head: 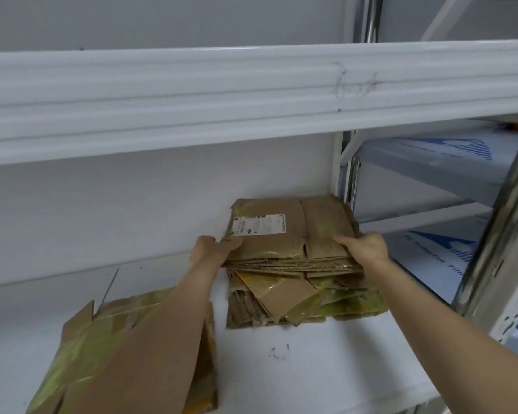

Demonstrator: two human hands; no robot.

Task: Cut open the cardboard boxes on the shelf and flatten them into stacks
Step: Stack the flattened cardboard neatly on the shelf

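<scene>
Cardboard, nearest the camera: a flattened box (126, 351) with yellowed tape lies on the white shelf (311, 369) at lower left; its lower edge runs out of frame and the left forearm crosses over its right half, hiding that part. Both bare forearms reach forward from the bottom corners, the right one cut off at the frame edge. Further in, a stack of flattened boxes (299, 279) sits toward the back right of the shelf, close to the rear wall; lower layers are crumpled, with loose taped flaps splayed toward the front, and the layer count is not readable. Left hand (213, 249) grips the left edge of the upper bundle, thumb on top of the cardboard, fingers curled underneath and out of sight. Right hand (365, 246) grips the right edge likewise, thumb lying flat across the top sheet, fingers hidden below. Upper bundle appears raised slightly off the crumpled layers; whether contact remains at the back cannot be told. Top sheet carries a white shipping label (259, 225), print too small to read. Above, a white shelf beam (251, 97) spans the frame, with faint scribble marks. Far right, behind a metal upright (503, 210), sheets with blue printing (449, 153), lettering blurred.
</scene>
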